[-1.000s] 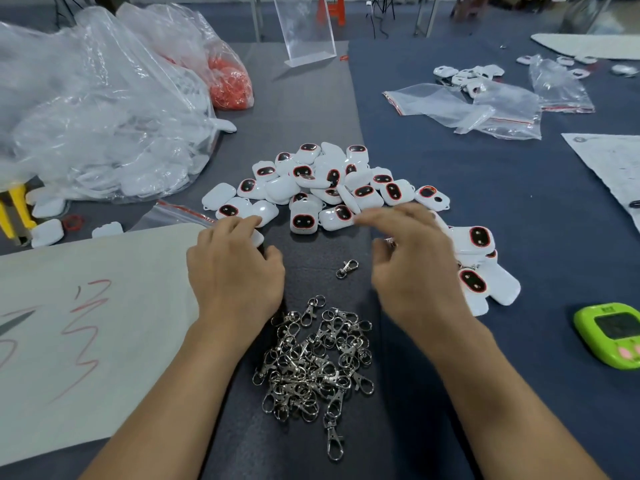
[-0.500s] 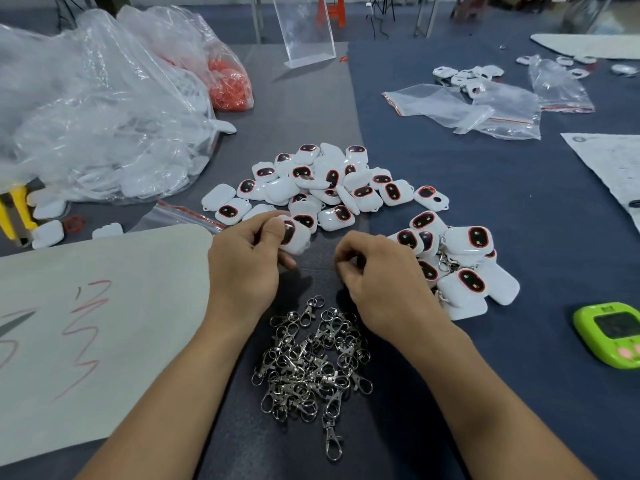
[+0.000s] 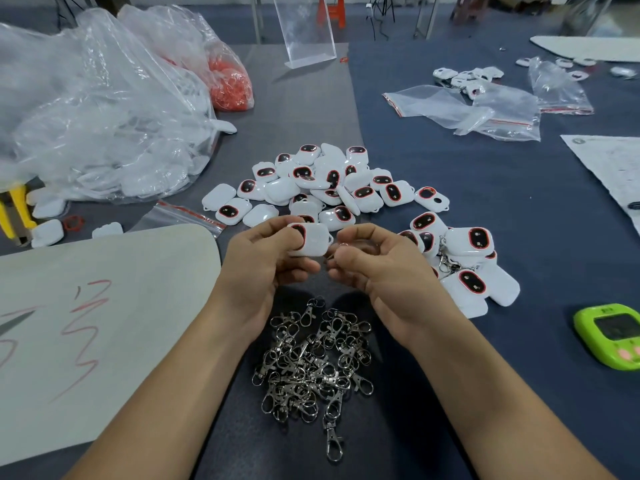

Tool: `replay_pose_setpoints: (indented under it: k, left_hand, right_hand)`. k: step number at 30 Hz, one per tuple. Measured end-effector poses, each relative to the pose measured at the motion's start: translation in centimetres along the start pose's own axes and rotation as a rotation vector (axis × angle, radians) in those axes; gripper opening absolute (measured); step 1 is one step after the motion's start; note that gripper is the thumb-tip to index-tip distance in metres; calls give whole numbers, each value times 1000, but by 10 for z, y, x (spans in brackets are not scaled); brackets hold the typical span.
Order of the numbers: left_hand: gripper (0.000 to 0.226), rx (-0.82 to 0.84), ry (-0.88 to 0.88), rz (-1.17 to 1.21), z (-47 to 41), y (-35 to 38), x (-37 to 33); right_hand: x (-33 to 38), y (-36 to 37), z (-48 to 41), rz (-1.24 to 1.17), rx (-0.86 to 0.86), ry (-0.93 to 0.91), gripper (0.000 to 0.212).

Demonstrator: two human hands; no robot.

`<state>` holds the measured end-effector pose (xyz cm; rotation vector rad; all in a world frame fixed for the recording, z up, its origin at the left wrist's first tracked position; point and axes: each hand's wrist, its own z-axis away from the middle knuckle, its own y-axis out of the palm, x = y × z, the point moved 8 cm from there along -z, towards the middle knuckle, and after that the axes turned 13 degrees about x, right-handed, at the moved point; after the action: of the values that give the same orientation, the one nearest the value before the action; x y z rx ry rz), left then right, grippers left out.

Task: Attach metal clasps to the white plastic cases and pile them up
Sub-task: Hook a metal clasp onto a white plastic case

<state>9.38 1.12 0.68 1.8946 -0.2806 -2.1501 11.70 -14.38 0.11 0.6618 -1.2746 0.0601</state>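
Right now the big pile of white cases (image 3: pixel 329 181) is lying on the table (image 3: pixel 450 188) ahead of me. The finished pile (image 3: pixel 467 268) is sitting just beside my right hand (image 3: pixel 377 268), and the heap of metal clasps (image 3: pixel 311 362) is lying below my wrists. My left hand (image 3: pixel 263 261) is gripping one case (image 3: pixel 311 239) up off the table. My right hand is pinching something tiny by its little loop. I think it is a clasp (image 3: pixel 342 244), but my fingers are hiding most of it. If my pinch is slipping, it could be dropping into the heap or missing the loop.
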Motion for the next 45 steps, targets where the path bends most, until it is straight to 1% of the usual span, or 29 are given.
replay_pose_setpoints:
  k: [2, 5, 7, 8, 11, 12, 13, 14, 15, 17, 18, 19, 20, 21, 22, 23, 24, 25, 26, 27, 28, 29, 33, 37, 39, 41, 42, 43, 45]
  left_hand:
    - [20, 26, -10, 8, -1, 2, 2]
    - [19, 76, 18, -5, -2, 7, 2]
    - [17, 68, 51, -69, -3, 8, 0]
    - [18, 39, 73, -133, -3, 6, -1]
    - [20, -55, 143, -280, -2, -1, -4]
    - [20, -77, 157, -288, -1, -3, -4]
    - [20, -94, 169, -288, 0, -4, -5]
    - [20, -101, 187, -284, 2, -5, -7]
    - [21, -96, 214, -282, 3, -5, -10]
    - [26, -49, 262, -312, 4, 1, -15]
    - [30, -6, 270, -347, 4, 6, -16]
    - [33, 54, 267, -387, 4, 12, -16]
    - [36, 117, 260, -422, 3, 18, -15]
    - [39, 141, 254, -459, 3, 21, -14]
    - [42, 103, 252, -499, 3, 18, -14]
    - [42, 11, 254, -570, 5, 11, -15]
    - [37, -81, 258, -694, 7, 6, -17]
    - [33, -120, 247, -855, 9, 7, -18]
    - [31, -97, 218, -1019, 9, 14, -15]
    - [30, -39, 197, -1156, 8, 22, -9]
    - [29, 14, 184, -1247, 6, 30, -4]
    - [27, 39, 175, -1284, 5, 35, -1]
    - [15, 16, 137, -1210, 5, 35, -3]
    - [35, -36, 212, -1237, 12, 37, -10]
    - [35, -88, 243, -1232, 13, 34, -14]
    - [32, -143, 238, -1097, 12, 23, -16]
    - [29, -152, 222, -1028, 11, 17, -16]
    - [25, -153, 207, -987, 10, 13, -16]
    - [19, -147, 191, -984, 9, 6, -21]
  right_hand:
    - [1, -4, 0, 30, -20, -5, 25]
    - [3, -4, -1, 151, -16, -10, 22]
    - [3, -4, -2, 266, -1, 2, 20]
    - [3, -4, -2, 376, 0, 12, 21]
    - [6, -8, -1, 866, -55, 27, 12]
    - [9, -9, 0, 950, -101, -2, 10]
    - [12, -11, 1, 953, -139, -44, 10]
    - [12, -11, 1, 879, -145, -78, 9]
    - [11, -11, 0, 733, -109, -84, 9]
    - [0, -1, -4, 401, 35, -25, 14]
    - [-4, 5, -4, 279, 94, 1, 18]
    - [-6, 9, -4, 206, 119, 9, 20]
    - [-6, 9, -5, 165, 106, 1, 19]
    - [-4, 5, -5, 138, 59, -17, 17]
    - [0, -1, -5, 127, -6, -40, 16]
    - [4, -8, -5, 141, -71, -69, 16]
    - [10, -15, -3, 186, -127, -99, 18]
    - [16, -21, -2, 256, -169, -124, 20]
    - [21, -25, -1, 333, -194, -144, 21]
    - [23, -26, -1, 398, -202, -157, 20]
    - [24, -26, -1, 444, -199, -164, 18]
    - [24, -24, -2, 475, -190, -165, 17]
    - [19, -21, -4, 538, -173, -136, 16]
    - [21, -25, -3, 634, -198, -119, 9]
    - [21, -26, -3, 637, -204, -118, 4]
    - [21, -27, -3, 648, -198, -113, 12]
    - [21, -26, -3, 674, -186, -106, 12]
    - [21, -24, -3, 715, -171, -98, 12]
    - [21, -21, -3, 811, -153, -94, 11]
